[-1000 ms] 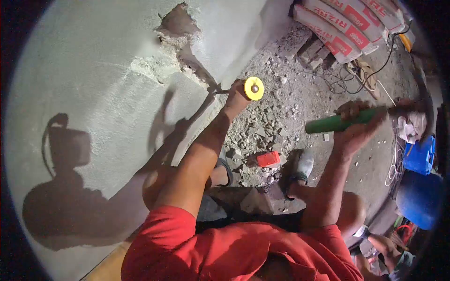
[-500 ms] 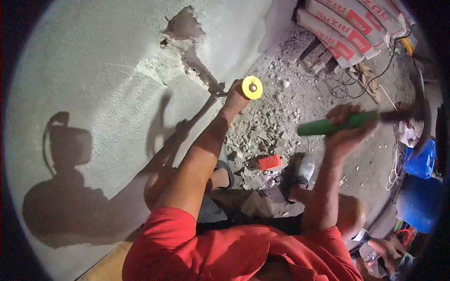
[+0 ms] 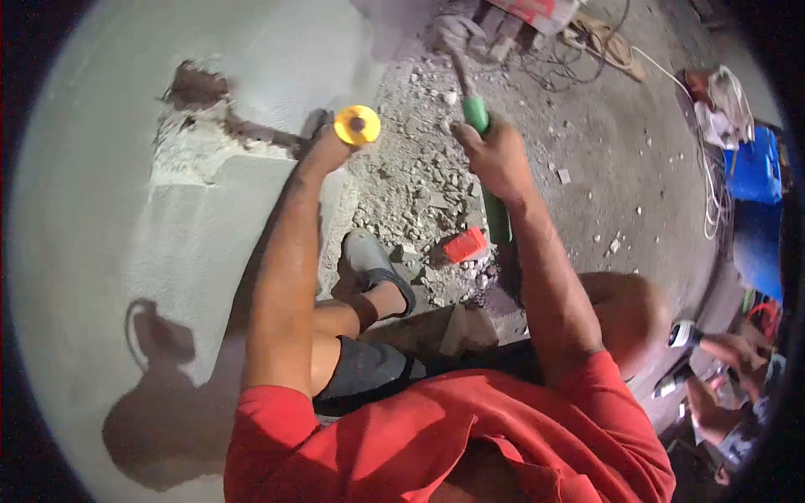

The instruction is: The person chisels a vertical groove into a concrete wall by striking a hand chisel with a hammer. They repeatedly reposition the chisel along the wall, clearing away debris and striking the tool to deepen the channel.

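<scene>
My left hand (image 3: 325,152) is closed around a chisel with a round yellow hand guard (image 3: 357,125), held against the grey wall (image 3: 277,42). The chisel's tip is hidden behind my hand, near the end of a broken groove (image 3: 260,134). That groove runs from a rough hole (image 3: 199,88) in the plaster. In my right hand (image 3: 503,163) is a hammer with a green handle (image 3: 475,113). Its blurred head points away from me, to the right of the chisel and apart from it. A red block-like object (image 3: 464,245) lies on the rubble between my feet.
Broken rubble (image 3: 411,159) covers the floor along the wall. At the top are a printed sack (image 3: 537,10) and tangled cables (image 3: 579,46). Blue containers (image 3: 753,172) stand at the right. Another person's legs (image 3: 729,369) show at lower right.
The hammer has swung from out at the right, head sideways, to in front of me with its head pointing away. My left hand stays by the groove. The whole view has shifted.
</scene>
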Motion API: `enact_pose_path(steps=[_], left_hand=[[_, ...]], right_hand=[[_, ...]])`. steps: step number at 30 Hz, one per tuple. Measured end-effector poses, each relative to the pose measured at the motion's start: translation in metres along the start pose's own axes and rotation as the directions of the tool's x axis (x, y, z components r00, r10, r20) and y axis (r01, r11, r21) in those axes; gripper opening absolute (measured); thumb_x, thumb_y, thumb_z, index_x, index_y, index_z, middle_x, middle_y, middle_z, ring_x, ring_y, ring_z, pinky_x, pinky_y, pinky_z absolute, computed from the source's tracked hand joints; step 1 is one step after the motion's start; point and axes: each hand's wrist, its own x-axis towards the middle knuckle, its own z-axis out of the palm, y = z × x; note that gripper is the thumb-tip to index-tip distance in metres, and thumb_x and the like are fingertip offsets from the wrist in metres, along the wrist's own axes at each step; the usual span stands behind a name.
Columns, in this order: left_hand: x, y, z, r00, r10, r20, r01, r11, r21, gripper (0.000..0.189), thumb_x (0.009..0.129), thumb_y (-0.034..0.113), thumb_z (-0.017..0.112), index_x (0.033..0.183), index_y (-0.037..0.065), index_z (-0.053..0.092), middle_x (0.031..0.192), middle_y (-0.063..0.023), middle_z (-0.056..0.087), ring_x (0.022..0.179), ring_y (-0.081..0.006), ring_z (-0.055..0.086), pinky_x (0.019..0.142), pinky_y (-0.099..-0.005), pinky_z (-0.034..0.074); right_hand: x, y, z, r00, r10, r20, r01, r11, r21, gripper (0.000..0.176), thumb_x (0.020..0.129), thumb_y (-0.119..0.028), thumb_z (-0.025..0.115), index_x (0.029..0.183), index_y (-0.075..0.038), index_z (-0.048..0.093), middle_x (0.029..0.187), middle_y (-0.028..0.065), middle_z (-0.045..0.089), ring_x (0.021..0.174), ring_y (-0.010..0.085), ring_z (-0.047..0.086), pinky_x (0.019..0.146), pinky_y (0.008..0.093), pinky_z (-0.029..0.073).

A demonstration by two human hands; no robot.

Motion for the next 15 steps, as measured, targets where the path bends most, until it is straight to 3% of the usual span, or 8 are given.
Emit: enact_pose_path(steps=[2, 3, 5, 8, 9, 11, 13, 15], left_hand=[[-0.001, 0.012, -0.015, 0.994, 0.007, 0.106, -0.013, 0.998, 0.059, 0.046, 0.082, 0.031, 0.073, 0.12, 0.009, 0.061, 0.112, -0.0156, 0.067, 0.103, -0.0298, 0.064, 0.087, -0.0396, 0.051], [-0.002, 0.019, -0.023, 0.987, 0.01, 0.159, -0.024, 0.996, 0.087, 0.046, 0.083, 0.031, 0.073, 0.122, 0.01, 0.061, 0.114, -0.0144, 0.067, 0.104, -0.0286, 0.065, 0.087, -0.0392, 0.051], [-0.009, 0.023, -0.021, 0.994, -0.073, 0.075, 0.077, 0.996, -0.053, 0.047, 0.082, 0.032, 0.074, 0.121, 0.01, 0.061, 0.114, -0.0148, 0.067, 0.104, -0.029, 0.065, 0.087, -0.0394, 0.051], [-0.005, 0.012, -0.011, 0.999, -0.038, -0.033, 0.038, 0.999, 0.001, 0.048, 0.079, 0.036, 0.075, 0.118, 0.009, 0.063, 0.112, -0.015, 0.068, 0.103, -0.0303, 0.065, 0.086, -0.0395, 0.051], [-0.004, 0.007, -0.007, 0.999, -0.034, -0.037, 0.034, 0.999, 0.008, 0.049, 0.079, 0.038, 0.076, 0.116, 0.009, 0.064, 0.11, -0.015, 0.068, 0.103, -0.0301, 0.065, 0.086, -0.0397, 0.052], [0.003, -0.002, -0.001, 0.999, -0.036, -0.011, 0.036, 0.999, 0.005, 0.052, 0.078, 0.04, 0.076, 0.116, 0.008, 0.064, 0.109, -0.0157, 0.069, 0.103, -0.0299, 0.065, 0.086, -0.0399, 0.052], [0.043, -0.071, 0.034, 0.977, 0.214, -0.004, -0.167, 0.751, -0.639, 0.052, 0.079, 0.041, 0.074, 0.119, 0.009, 0.063, 0.113, -0.0173, 0.067, 0.106, -0.0307, 0.064, 0.086, -0.0395, 0.052], [0.022, -0.034, 0.018, 0.996, 0.084, 0.038, -0.077, 0.985, -0.152, 0.05, 0.08, 0.04, 0.072, 0.12, 0.01, 0.062, 0.115, -0.0178, 0.066, 0.108, -0.0321, 0.063, 0.087, -0.0408, 0.051]], right_hand=[[-0.005, -0.016, -0.009, 0.993, -0.12, -0.006, 0.12, 0.992, -0.036, 0.04, 0.091, -0.035, 0.062, 0.103, 0.003, 0.059, 0.067, 0.0111, 0.059, 0.057, 0.0193, 0.058, 0.052, 0.0346, 0.047], [-0.013, -0.033, -0.015, 0.991, -0.135, 0.019, 0.129, 0.971, 0.202, 0.035, 0.092, -0.034, 0.063, 0.1, 0.0, 0.058, 0.066, 0.0069, 0.058, 0.055, 0.0146, 0.055, 0.051, 0.0315, 0.045], [-0.029, -0.069, -0.025, 0.98, -0.197, -0.007, 0.166, 0.808, 0.566, 0.027, 0.094, -0.03, 0.06, 0.091, -0.004, 0.058, 0.063, 0.0028, 0.056, 0.051, 0.0102, 0.051, 0.048, 0.0284, 0.042], [-0.04, -0.058, 0.004, 0.954, -0.273, -0.125, 0.284, 0.684, 0.672, 0.025, 0.094, -0.028, 0.059, 0.085, -0.005, 0.057, 0.061, 0.0035, 0.056, 0.051, 0.0111, 0.052, 0.047, 0.0285, 0.042], [-0.043, -0.029, 0.041, 0.951, -0.209, -0.228, 0.308, 0.716, 0.627, 0.03, 0.092, -0.032, 0.061, 0.078, -0.005, 0.055, 0.06, 0.0043, 0.055, 0.052, 0.0121, 0.053, 0.048, 0.0285, 0.043], [-0.039, 0.064, 0.088, 0.958, -0.285, 0.03, 0.278, 0.949, 0.147, 0.032, 0.088, -0.031, 0.063, 0.1, -0.001, 0.061, 0.077, 0.0205, 0.065, 0.077, 0.0373, 0.066, 0.075, 0.0428, 0.051], [-0.039, 0.044, 0.075, 0.981, -0.145, 0.13, 0.137, 0.988, 0.069, 0.037, 0.088, -0.035, 0.063, 0.104, -0.001, 0.062, 0.082, 0.0231, 0.066, 0.081, 0.0387, 0.066, 0.077, 0.0434, 0.051], [-0.021, 0.042, 0.064, 0.972, 0.03, 0.232, 0.003, 0.99, -0.141, 0.048, 0.089, -0.046, 0.062, 0.108, -0.001, 0.063, 0.089, 0.0277, 0.067, 0.087, 0.0392, 0.068, 0.077, 0.0444, 0.051]])
